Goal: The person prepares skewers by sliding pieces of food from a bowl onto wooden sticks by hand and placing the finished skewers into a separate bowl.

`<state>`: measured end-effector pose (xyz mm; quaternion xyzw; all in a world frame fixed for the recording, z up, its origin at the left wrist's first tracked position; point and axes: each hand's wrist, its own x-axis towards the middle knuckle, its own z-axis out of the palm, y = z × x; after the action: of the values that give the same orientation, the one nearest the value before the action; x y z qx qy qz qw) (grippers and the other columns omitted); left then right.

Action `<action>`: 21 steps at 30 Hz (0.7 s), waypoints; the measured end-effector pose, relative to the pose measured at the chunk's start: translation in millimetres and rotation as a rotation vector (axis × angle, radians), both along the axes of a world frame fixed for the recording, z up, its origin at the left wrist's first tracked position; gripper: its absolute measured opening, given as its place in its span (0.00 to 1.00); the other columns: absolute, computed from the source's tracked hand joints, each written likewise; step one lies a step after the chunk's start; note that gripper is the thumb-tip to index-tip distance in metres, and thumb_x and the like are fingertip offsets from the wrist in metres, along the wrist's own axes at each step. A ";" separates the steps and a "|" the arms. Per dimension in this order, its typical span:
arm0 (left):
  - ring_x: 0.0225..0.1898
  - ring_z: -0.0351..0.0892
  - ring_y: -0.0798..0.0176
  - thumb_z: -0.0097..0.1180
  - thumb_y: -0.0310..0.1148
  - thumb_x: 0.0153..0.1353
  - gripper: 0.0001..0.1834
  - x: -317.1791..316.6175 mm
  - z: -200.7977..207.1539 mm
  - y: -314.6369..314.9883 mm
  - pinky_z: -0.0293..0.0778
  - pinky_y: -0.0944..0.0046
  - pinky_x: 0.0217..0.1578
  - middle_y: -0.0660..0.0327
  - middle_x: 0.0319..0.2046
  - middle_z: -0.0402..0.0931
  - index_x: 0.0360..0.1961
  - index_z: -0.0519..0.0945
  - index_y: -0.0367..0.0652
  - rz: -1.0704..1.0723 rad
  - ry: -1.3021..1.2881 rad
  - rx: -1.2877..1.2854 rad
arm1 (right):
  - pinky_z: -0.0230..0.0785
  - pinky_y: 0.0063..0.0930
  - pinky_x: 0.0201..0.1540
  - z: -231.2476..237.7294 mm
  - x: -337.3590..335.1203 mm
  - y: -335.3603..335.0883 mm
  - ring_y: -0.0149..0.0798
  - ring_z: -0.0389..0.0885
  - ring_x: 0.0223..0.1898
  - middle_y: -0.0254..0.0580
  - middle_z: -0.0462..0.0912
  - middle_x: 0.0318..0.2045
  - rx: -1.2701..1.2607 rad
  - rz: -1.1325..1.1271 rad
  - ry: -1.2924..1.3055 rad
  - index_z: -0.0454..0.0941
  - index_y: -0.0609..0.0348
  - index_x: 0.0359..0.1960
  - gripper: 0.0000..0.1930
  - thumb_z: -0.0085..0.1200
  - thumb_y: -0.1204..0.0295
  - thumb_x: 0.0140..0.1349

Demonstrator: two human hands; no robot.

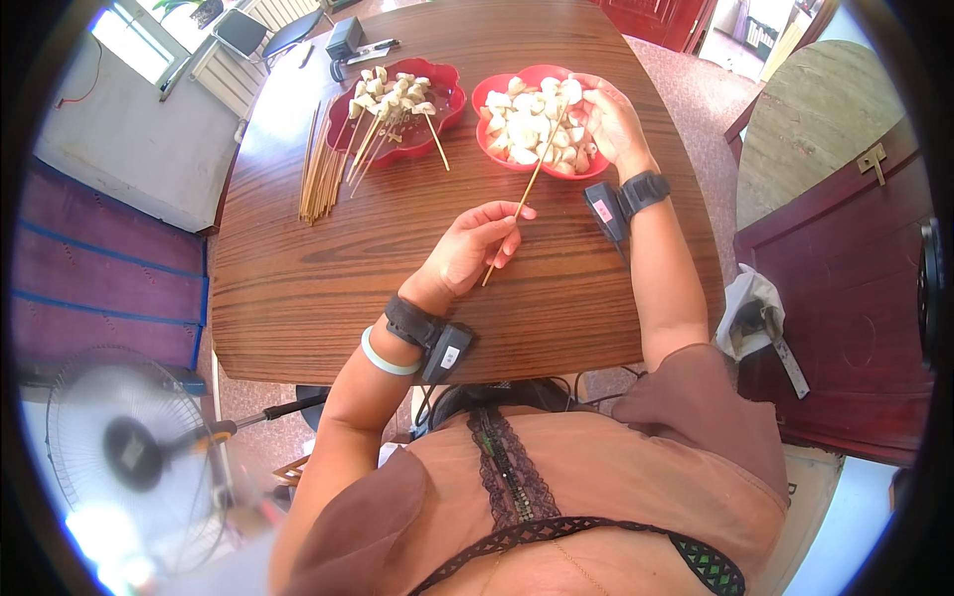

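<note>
My left hand (pixel 469 246) is closed, pinching a thin wooden skewer (pixel 535 177) near its lower end. The skewer slants up and to the right over a red bowl (pixel 484 91). At its upper tip is a pale chunk (pixel 570 90), which looks like a cut mushroom, held in the fingers of my right hand (pixel 614 124). Many similar white chunks (pixel 527 124) fill that bowl. To its left, a second red, scalloped bowl (pixel 452 87) carries several loaded skewers (pixel 388 99), chunks at the far ends and sticks pointing toward me.
A bundle of bare skewers (pixel 320 179) lies beside the left bowl on the wooden table (pixel 397 328). Farther back are a grey box (pixel 345 38) and dark small items. A fan (pixel 129 452) stands at lower left, a dark red door (pixel 845 288) at right.
</note>
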<state>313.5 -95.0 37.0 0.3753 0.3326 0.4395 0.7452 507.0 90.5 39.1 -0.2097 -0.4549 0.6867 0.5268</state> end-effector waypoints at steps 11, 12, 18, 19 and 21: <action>0.15 0.56 0.77 0.39 0.29 0.62 0.12 -0.8 -1.2 -0.5 0.54 0.79 0.17 0.68 0.15 0.62 0.44 0.70 0.36 -0.005 0.013 0.010 | 0.67 0.19 0.34 1.1 -2.8 -2.3 0.29 0.75 0.34 0.39 0.78 0.35 0.003 -0.049 -0.047 0.73 0.64 0.41 0.11 0.43 0.77 0.56; 0.15 0.56 0.77 0.39 0.29 0.62 0.12 -0.8 -0.8 -0.5 0.54 0.79 0.17 0.68 0.15 0.62 0.44 0.70 0.36 -0.006 0.014 0.010 | 0.67 0.19 0.34 1.8 -2.9 -3.2 0.28 0.75 0.34 0.39 0.78 0.35 -0.004 -0.056 -0.048 0.73 0.64 0.41 0.12 0.44 0.77 0.56; 0.15 0.56 0.77 0.39 0.29 0.62 0.13 -0.6 -1.5 0.2 0.53 0.79 0.17 0.68 0.15 0.63 0.45 0.69 0.36 -0.004 0.012 0.015 | 0.67 0.18 0.35 0.0 -1.8 -0.8 0.27 0.75 0.34 0.38 0.78 0.36 -0.013 -0.042 -0.055 0.74 0.63 0.41 0.12 0.44 0.77 0.56; 0.15 0.56 0.77 0.39 0.29 0.62 0.13 -0.8 -1.6 0.1 0.53 0.79 0.17 0.68 0.15 0.63 0.45 0.69 0.36 -0.002 0.012 0.017 | 0.67 0.18 0.35 0.8 -3.0 -1.4 0.27 0.75 0.34 0.38 0.78 0.36 -0.015 -0.055 -0.057 0.74 0.63 0.41 0.12 0.44 0.77 0.56; 0.15 0.56 0.77 0.39 0.29 0.62 0.13 -0.7 0.0 -0.1 0.53 0.79 0.17 0.68 0.15 0.62 0.45 0.69 0.36 0.002 0.016 0.012 | 0.68 0.18 0.36 2.7 -3.9 -3.0 0.28 0.75 0.35 0.38 0.78 0.37 -0.014 -0.056 -0.055 0.74 0.63 0.41 0.12 0.44 0.78 0.56</action>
<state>312.8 -95.1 37.0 0.3829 0.3364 0.4394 0.7397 503.1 87.5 41.8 -0.2449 -0.4585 0.6689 0.5315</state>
